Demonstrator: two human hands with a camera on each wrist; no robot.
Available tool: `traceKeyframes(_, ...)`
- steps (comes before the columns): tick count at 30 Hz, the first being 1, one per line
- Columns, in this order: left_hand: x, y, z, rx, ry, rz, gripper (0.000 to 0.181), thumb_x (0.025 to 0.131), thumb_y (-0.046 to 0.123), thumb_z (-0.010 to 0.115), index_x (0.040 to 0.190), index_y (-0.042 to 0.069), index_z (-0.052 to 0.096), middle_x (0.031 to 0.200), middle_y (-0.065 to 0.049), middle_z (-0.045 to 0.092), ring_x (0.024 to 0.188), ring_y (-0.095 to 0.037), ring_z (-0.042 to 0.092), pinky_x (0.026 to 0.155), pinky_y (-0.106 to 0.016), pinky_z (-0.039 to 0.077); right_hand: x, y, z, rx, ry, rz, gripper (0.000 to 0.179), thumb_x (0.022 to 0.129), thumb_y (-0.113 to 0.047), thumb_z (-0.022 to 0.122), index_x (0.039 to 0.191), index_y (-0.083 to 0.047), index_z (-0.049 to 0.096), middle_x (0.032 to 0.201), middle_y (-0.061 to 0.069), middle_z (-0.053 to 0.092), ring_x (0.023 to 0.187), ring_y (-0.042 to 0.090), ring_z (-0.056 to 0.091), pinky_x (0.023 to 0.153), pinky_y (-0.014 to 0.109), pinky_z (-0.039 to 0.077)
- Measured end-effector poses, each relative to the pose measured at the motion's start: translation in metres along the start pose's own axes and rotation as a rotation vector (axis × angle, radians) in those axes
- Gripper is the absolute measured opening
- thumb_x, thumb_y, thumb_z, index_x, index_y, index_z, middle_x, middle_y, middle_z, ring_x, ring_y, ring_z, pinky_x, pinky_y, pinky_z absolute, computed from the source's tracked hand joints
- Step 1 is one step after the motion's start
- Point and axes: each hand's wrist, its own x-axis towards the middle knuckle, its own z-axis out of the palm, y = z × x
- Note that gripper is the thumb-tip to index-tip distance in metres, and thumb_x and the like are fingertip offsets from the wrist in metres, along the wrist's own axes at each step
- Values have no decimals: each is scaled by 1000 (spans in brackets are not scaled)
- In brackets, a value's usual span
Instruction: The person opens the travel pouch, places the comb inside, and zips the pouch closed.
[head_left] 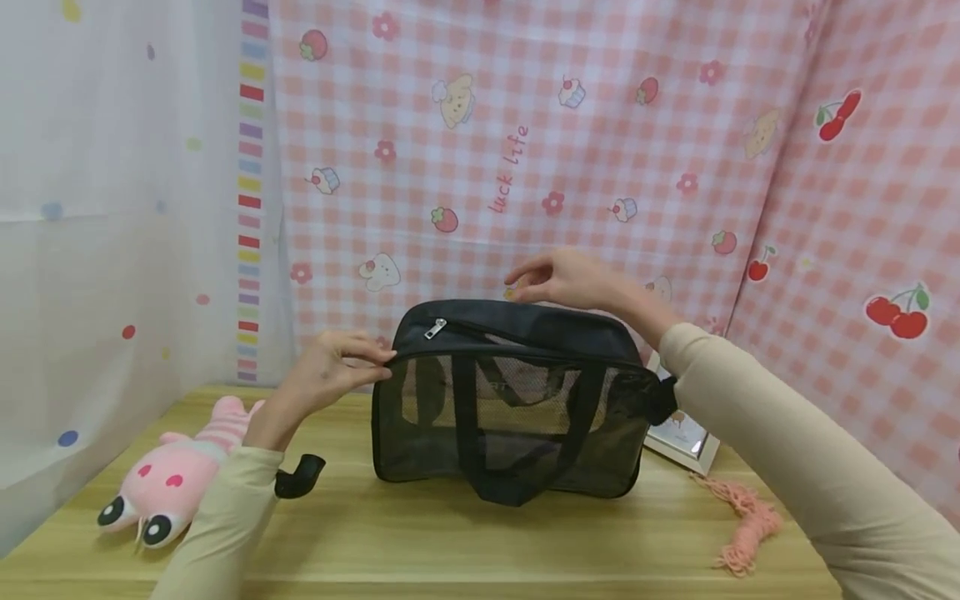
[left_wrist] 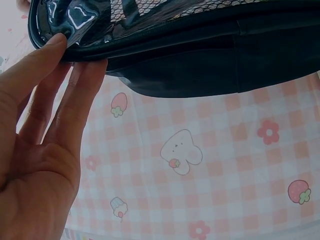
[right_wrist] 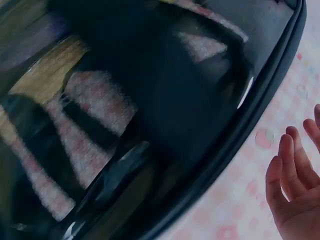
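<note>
A black bag (head_left: pixel 517 400) with see-through mesh panels stands upright on the wooden table, its strap handles hanging down the front. At its upper left corner my left hand (head_left: pixel 330 367) pinches the edge between thumb and fingers; the left wrist view shows the thumb on one side of that black rim (left_wrist: pixel 150 45) and fingers on the other. A silver zipper pull (head_left: pixel 435 328) lies near the left end of the top. Just above the bag's top edge hovers my right hand (head_left: pixel 573 279), fingers loosely bent. Nothing shows between them in the right wrist view, where the hand (right_wrist: pixel 297 185) is apart from the bag.
A pink plush toy (head_left: pixel 180 475) lies on the table (head_left: pixel 360 550) at the left, partly behind my left forearm. To the right, a white-framed picture (head_left: pixel 686 442) is partly hidden by the bag and my sleeve, and a bundle of pink cord (head_left: pixel 750 525) lies nearer. Checked curtains (head_left: pixel 600 150) hang behind.
</note>
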Motion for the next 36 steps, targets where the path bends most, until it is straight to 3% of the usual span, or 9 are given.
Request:
traceKeyframes(5, -2, 2, 1, -17, -1, 4, 20, 78, -4, 74, 98, 0, 75, 87, -7, 66, 78, -16, 62, 64, -29, 56, 30, -25, 19, 63, -157, 11, 28, 93, -17, 63, 118, -6, 67, 91, 10, 70, 81, 25, 66, 74, 37, 53)
traceKeyframes(10, -1, 6, 2, 22, 20, 35, 20, 78, -1, 76, 97, 2, 76, 85, -4, 67, 77, -14, 62, 62, -27, 55, 52, -49, 34, 28, -283, 23, 25, 94, -10, 59, 117, -4, 67, 83, 8, 70, 72, 21, 65, 67, 31, 53)
traceKeyframes(20, 4, 10, 5, 57, 30, 81, 19, 77, -1, 77, 96, 1, 76, 84, -2, 67, 78, -13, 62, 63, -26, 55, 65, -71, 53, -107, -314, 84, 20, 96, -16, 59, 107, -7, 72, 76, 8, 70, 65, 17, 67, 58, 26, 53)
traceKeyframes(29, -3, 9, 5, 106, 14, 95, 18, 77, 0, 77, 95, 2, 76, 83, 0, 68, 77, -12, 62, 61, -26, 55, 62, -74, 65, -224, -326, 161, 15, 93, -23, 65, 91, -11, 74, 73, 5, 70, 63, 14, 65, 56, 24, 53)
traceKeyframes(36, -1, 9, 9, 129, 40, 112, 18, 76, 0, 77, 94, 1, 76, 84, 0, 68, 79, -12, 62, 60, -26, 54, 56, -69, 63, -222, -311, 157, 13, 91, -21, 66, 89, -12, 75, 73, 3, 69, 66, 15, 65, 56, 23, 52)
